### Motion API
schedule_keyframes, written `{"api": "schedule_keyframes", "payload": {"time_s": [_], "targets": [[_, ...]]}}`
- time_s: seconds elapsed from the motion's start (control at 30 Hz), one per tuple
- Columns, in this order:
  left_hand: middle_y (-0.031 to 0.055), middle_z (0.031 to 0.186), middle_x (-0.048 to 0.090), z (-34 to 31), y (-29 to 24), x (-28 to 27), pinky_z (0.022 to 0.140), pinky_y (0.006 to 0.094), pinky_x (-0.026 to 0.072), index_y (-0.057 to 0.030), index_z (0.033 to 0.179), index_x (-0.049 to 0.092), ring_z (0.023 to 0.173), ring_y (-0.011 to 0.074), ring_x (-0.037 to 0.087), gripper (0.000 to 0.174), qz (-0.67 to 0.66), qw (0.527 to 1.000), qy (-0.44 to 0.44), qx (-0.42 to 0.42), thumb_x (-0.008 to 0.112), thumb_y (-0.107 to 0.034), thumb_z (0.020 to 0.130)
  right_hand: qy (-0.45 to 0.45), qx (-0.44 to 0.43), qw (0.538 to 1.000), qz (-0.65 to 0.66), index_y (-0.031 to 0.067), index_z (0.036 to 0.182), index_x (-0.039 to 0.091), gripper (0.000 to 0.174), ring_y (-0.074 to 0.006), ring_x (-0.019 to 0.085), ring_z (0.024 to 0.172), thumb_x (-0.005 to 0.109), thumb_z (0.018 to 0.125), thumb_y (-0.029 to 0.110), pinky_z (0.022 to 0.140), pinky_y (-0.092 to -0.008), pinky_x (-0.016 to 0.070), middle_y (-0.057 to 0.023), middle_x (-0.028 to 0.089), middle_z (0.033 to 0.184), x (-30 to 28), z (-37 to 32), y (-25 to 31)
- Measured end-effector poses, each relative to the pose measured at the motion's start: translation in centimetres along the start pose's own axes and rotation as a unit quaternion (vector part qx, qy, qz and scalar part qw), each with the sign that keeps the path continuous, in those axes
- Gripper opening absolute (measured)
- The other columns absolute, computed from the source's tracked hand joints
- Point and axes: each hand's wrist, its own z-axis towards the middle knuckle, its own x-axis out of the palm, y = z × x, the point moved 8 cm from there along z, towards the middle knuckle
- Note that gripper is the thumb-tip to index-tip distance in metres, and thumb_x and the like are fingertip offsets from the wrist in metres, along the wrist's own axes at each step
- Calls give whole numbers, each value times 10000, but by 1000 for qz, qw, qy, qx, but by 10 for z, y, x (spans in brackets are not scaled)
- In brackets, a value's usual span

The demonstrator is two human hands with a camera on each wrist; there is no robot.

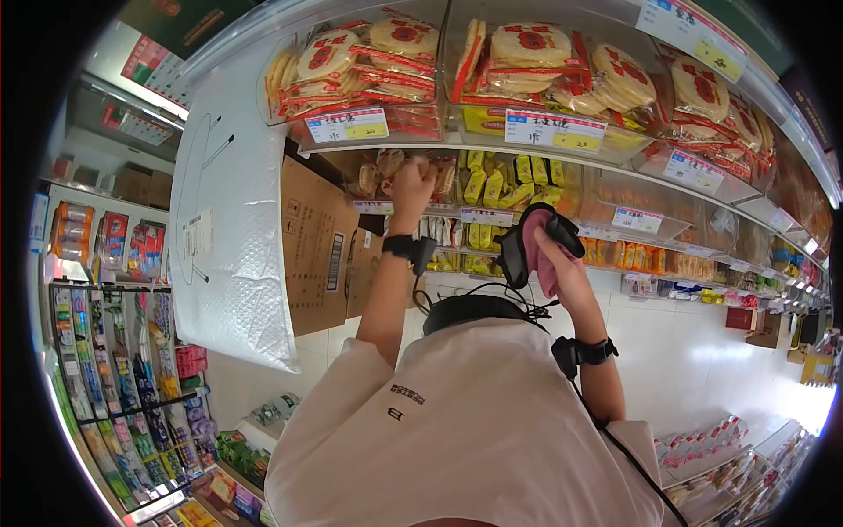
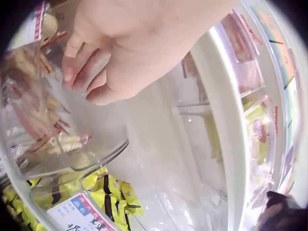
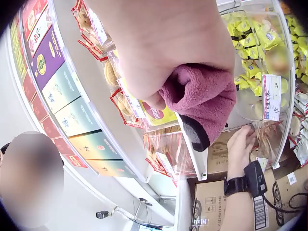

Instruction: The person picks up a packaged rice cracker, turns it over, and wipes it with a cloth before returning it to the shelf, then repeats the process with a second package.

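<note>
pink cloth (image 3: 207,91), black-edged: right, near the shelf (image 1: 492,153); likely light, soft, best taken by bunched folds. right hand (image 1: 558,255): clamped on it. left hand (image 1: 412,188): fingers bent, at wrapped snacks (image 1: 446,178); cannot tell whether gripping.

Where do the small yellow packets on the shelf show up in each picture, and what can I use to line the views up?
Head view: yellow packets above the middle, just right of the left hand.
Left wrist view: yellow packets at the lower left, below the left hand.
Right wrist view: yellow packets at the upper right, above the left hand.
Shared landmark: the left hand.
</note>
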Motion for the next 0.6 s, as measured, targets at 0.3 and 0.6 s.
{"api": "schedule_keyframes", "payload": {"time_s": [0.3, 0.6], "targets": [[173, 628, 515, -4, -28, 23, 638, 520, 404, 35, 690, 551, 660, 370, 538, 351, -23, 993, -58, 105, 648, -225, 906, -28, -6, 1000, -10, 133, 693, 570, 340, -56, 404, 371, 644, 971, 315, 378, -250, 242, 46, 464, 476, -22, -12, 0], [136, 798, 671, -22, -15, -16, 670, 349, 474, 55, 979, 659, 735, 221, 625, 291, -136, 988, -56, -39, 616, -232, 960, -45, 9, 998, -44, 142, 676, 551, 379, -75, 419, 369, 631, 972, 363, 369, -257, 251, 35, 470, 479, -30, -14, 0]]}}
